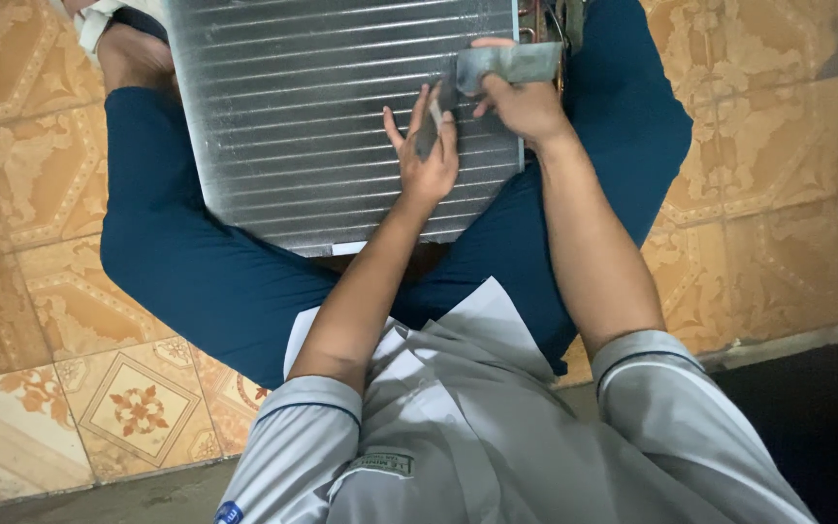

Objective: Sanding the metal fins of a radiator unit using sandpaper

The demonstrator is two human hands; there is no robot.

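A ribbed silver finned coil panel (322, 116) lies across my lap, between my knees in dark blue trousers. My left hand (426, 155) rests flat on its lower right part, fingers spread, pressing one end of a grey strip (435, 121) against the fins. My right hand (526, 102) is at the panel's right edge, fingers closed on the other, wider end of the same grey strip (508, 62). Copper tubing (541, 17) shows at the panel's top right corner.
I sit on a floor of orange patterned tiles (138, 408). A bare foot (133, 56) shows at the top left beside the panel. A dark mat or surface (817, 408) lies at the lower right past a raised tile edge.
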